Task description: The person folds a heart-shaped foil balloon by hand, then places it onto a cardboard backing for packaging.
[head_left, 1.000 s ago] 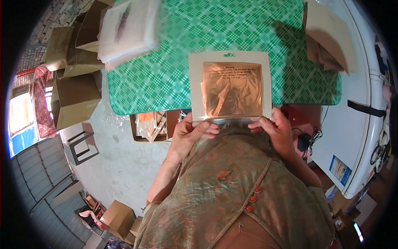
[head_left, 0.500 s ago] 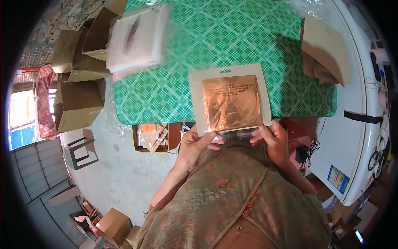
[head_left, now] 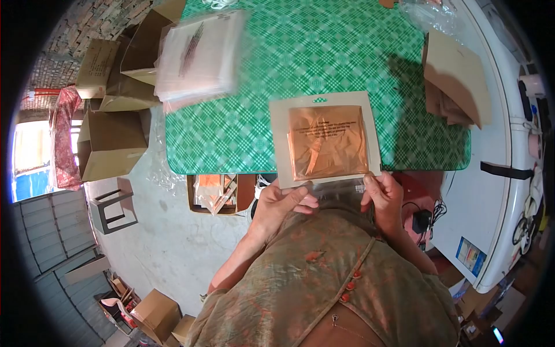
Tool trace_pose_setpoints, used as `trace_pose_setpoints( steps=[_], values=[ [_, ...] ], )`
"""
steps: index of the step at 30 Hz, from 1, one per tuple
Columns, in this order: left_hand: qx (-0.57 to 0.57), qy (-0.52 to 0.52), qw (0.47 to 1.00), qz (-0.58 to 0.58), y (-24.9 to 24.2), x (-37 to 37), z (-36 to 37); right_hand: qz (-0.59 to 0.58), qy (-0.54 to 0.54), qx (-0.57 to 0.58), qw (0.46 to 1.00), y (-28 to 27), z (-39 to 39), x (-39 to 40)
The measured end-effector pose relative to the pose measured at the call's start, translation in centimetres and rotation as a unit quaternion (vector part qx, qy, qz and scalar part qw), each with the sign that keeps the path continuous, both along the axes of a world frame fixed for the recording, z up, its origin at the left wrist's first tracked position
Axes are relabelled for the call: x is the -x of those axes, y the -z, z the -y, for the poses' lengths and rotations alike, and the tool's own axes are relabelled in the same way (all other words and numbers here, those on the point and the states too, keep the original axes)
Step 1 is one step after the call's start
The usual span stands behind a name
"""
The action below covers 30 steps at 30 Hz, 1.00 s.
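A beige hang card (head_left: 280,144) with a copper-coloured folded packet (head_left: 327,151) on its front is held at the table's near edge, its hang slot pointing away from me. Dark print runs across the packet's upper part. Clear plastic film (head_left: 341,191) sticks out below the card's near edge, seemingly part of a bag around it. My left hand (head_left: 278,207) is closed at the near left corner, thumb on top of the film. At the near right corner, my right hand (head_left: 384,194) pinches the film between thumb and fingers.
A stack of clear plastic bags (head_left: 202,55) lies on the green checked tablecloth (head_left: 312,52) at the left. Beige cards (head_left: 457,78) are piled at the right. Below the table edge sits an open box (head_left: 245,194) with orange packets. Cardboard boxes (head_left: 115,139) stand to the left.
The card has shifted slightly within the view. My right thumb and fingers have come together on the film, and more of the film shows below the card.
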<state>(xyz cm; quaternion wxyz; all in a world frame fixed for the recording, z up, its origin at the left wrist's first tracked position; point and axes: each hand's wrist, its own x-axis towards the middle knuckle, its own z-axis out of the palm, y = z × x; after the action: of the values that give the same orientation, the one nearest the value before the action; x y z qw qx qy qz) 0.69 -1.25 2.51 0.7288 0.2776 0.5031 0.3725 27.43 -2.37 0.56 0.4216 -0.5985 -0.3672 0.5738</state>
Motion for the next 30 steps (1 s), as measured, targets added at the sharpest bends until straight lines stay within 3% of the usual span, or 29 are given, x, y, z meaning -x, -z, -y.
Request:
trace_pose_setpoints(
  steps=[5, 7, 8, 10, 11, 12, 13, 15, 17, 20, 22, 27, 30],
  values=[
    [-0.064, 0.043, 0.997, -0.017, -0.5, 1.0, -2.6, 0.065, -0.025, -0.031, 0.997, -1.4, -2.5, -0.6],
    [-0.050, 0.060, 0.994, -0.079, -1.8, 1.6, -4.3, 0.109, -0.019, -0.045, 0.993, -2.4, -4.0, -0.8],
    [-0.043, 0.069, 0.991, -0.108, -2.1, 1.9, -4.7, 0.187, -0.006, -0.101, 0.977, -2.6, -4.3, -0.9],
    [-0.132, 0.044, 0.941, -0.310, -2.2, 2.4, -4.7, 0.340, 0.022, -0.207, 0.917, -2.9, -4.7, -1.2],
    [-0.182, 0.026, 0.907, -0.379, -1.8, 2.8, -4.8, 0.369, 0.019, -0.168, 0.914, -2.7, -4.4, -1.7],
    [-0.232, 0.007, 0.865, -0.446, -1.8, 2.9, -5.0, 0.411, -0.015, -0.245, 0.878, -2.5, -4.5, -2.1],
    [-0.230, 0.005, 0.844, -0.484, -2.6, 2.7, -5.1, 0.448, -0.048, -0.319, 0.833, -2.2, -4.5, -2.5],
    [-0.381, 0.015, 0.767, -0.516, -2.1, 2.5, -6.1, 0.506, -0.100, -0.445, 0.732, -1.4, -4.9, -1.9],
    [-0.505, 0.049, 0.682, -0.527, -2.3, 1.8, -7.9, 0.512, -0.128, -0.462, 0.713, -1.4, -4.9, -0.6],
    [-0.604, 0.091, 0.626, -0.485, -2.1, -0.4, -11.5, 0.525, -0.178, -0.441, 0.706, -1.5, -5.5, 1.5],
    [-0.641, 0.130, 0.601, -0.458, -1.7, -2.1, -13.7, 0.536, -0.216, -0.413, 0.704, -0.5, -5.7, 2.1],
    [-0.695, 0.210, 0.556, -0.405, -0.2, -5.2, -17.0, 0.566, -0.170, -0.452, 0.668, 2.1, -5.4, 2.5],
    [-0.682, 0.219, 0.570, -0.402, 0.5, -5.8, -17.9, 0.582, -0.150, -0.468, 0.648, 2.5, -5.6, 2.5]
  ],
)
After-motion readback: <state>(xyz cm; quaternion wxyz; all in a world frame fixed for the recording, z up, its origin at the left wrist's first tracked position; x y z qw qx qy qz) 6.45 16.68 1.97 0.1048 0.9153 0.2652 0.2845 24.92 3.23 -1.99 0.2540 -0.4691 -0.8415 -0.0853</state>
